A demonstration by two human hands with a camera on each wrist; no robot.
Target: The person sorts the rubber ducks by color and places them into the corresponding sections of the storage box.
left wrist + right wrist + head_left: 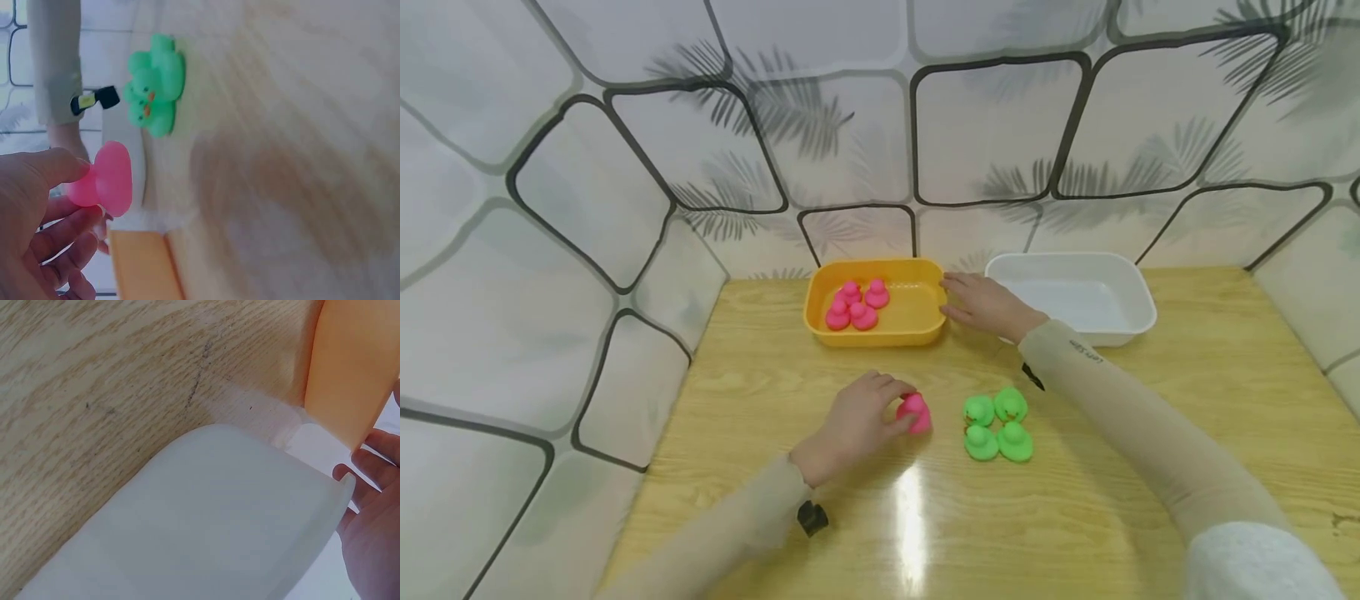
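Note:
Between thumb and fingers, my left hand point(861, 421) pinches a pink rubber duck point(916, 414); the left wrist view shows this duck point(114, 179) held clear of the table. My right hand point(988, 302) has its fingers extended to the right end of the yellow tray point(880, 339), fingertips at the rim. In the right wrist view these fingers point(375, 467) touch the tray's orange-looking wall point(350, 369). Several pink ducks point(859, 308) sit in the tray's left half. Several green ducks point(997, 425) stand grouped on the table, right of the held duck.
A white tray point(1138, 310) stands right of the yellow one, partly behind my right hand and forearm. Patterned cloth walls point(850, 125) rise behind and beside the wooden table point(760, 367). A black band point(812, 518) is on my left wrist.

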